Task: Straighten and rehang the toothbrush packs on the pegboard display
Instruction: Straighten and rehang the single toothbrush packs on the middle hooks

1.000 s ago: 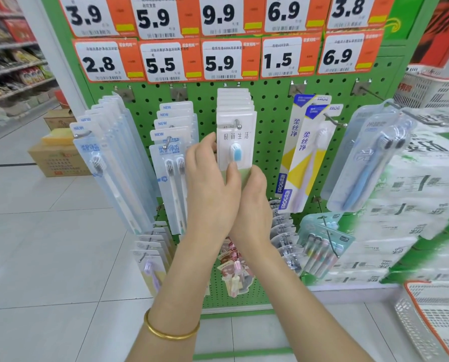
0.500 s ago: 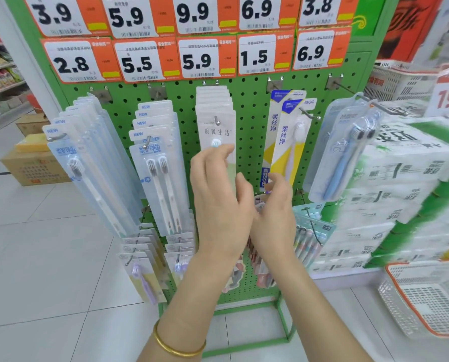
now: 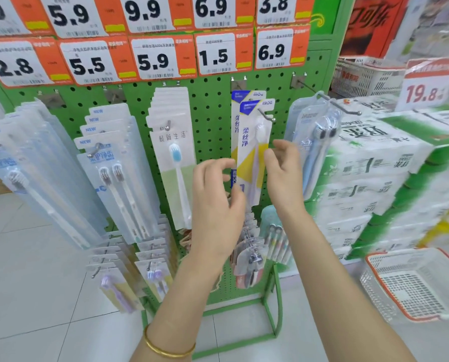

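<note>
**Squaring the front pack**

Start at the left hand [image 3: 218,199]: fingers curled against the left edge of the front pack [image 3: 249,163], covering the lower corner of the rear pack [image 3: 244,95]. Cannot tell whether pinching or merely touching. Then the right hand [image 3: 286,173], just beside the right edge: fingers loosely bent, one tip at the card, nothing visibly clasped. Best read as flanking the pack, not yet a firm hold.

Up the card, hung on a hook [image 3: 266,115] of the pegboard [image 3: 213,121], between the blue-head pack [image 3: 175,163] and the twin pack [image 3: 314,137]. Sitting lower than the rear pack and to its right, out of line with it.

To do the step well, judging from this:
- Pinch both long edges lightly at mid-height, not the blister.
- Swing the bottom until plumb and flush over the rear pack.
- If rehanging, draw off along the hook's line, never downward, to spare the punched hole.
- Keep the right wrist off the twin pack, close by and likely to swing.
- Push both packs back toward the board together.
- Check the line against the blue-head pack's neat stack.

Further out: price tags [image 3: 152,58] above, small packs [image 3: 252,254] below, cartons [image 3: 369,163] and a basket [image 3: 369,259] to the right.
</note>
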A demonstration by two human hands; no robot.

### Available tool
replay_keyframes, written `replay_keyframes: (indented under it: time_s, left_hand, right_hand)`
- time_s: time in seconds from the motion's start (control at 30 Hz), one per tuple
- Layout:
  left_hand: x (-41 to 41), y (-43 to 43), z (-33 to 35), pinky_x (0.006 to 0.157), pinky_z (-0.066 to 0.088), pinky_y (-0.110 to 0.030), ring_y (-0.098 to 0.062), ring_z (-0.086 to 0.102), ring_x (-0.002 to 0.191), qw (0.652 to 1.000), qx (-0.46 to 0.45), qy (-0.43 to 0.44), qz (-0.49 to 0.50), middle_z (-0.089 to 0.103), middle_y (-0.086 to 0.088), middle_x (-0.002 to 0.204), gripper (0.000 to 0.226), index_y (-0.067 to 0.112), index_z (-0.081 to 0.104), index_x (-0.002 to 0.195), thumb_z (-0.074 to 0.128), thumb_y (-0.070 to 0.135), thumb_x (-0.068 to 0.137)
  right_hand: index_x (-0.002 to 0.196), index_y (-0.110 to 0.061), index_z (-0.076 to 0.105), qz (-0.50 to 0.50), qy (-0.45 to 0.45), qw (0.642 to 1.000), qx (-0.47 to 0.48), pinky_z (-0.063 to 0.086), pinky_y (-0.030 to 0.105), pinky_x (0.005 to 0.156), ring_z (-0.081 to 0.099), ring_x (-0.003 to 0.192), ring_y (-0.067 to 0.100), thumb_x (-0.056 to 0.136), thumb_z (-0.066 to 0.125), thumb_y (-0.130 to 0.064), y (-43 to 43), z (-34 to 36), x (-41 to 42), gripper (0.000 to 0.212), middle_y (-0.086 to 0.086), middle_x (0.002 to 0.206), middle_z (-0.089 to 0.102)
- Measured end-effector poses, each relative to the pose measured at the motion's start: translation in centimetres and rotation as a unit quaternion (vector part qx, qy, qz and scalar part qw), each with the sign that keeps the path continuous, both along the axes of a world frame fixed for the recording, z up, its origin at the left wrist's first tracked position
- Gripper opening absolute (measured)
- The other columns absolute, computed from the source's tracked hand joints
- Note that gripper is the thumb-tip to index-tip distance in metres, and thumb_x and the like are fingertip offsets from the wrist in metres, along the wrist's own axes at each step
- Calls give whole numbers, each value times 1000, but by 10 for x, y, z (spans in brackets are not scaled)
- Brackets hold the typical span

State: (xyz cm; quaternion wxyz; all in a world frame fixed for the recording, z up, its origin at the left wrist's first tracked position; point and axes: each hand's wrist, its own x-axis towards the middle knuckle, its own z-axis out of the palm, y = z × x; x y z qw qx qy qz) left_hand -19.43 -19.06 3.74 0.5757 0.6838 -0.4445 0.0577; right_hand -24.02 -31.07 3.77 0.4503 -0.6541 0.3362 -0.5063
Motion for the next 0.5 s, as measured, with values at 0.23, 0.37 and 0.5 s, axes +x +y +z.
replay_keyframes:
  time_s: [0.23, 0.37, 0.5]
  left_hand:
    - [-8, -15, 2, 76, 41, -7, -2, 49, 100, 999, -4, 37, 39, 41, 1, 118, 37, 12, 50, 120, 51, -3, 87]
    - [-16, -16, 2, 76, 40, -6, 3, 49, 98, 997, -20, 53, 51, 41, 3, 117, 35, 14, 50, 120, 50, -2, 88]
    - [-22, -17, 3, 74, 41, -6, 5, 50, 93, 994, -58, 70, 66, 43, 4, 114, 32, 18, 48, 114, 49, -2, 89]
  right_hand:
    - [90, -15, 55, 85, 1, 996, -17, 41, 28, 73, 49, 78, 10, 97, 46, -12, -13, -4, -4, 11, -6, 80, 53]
    - [77, -22, 50, 99, -18, 994, -39, 38, 21, 66, 44, 69, 3, 97, 45, -11, -9, -6, -13, 24, -9, 73, 49]
    - [75, -24, 49, 105, -47, 992, -57, 37, 16, 62, 42, 64, -2, 98, 45, -10, 1, -11, -22, 27, -10, 71, 47]
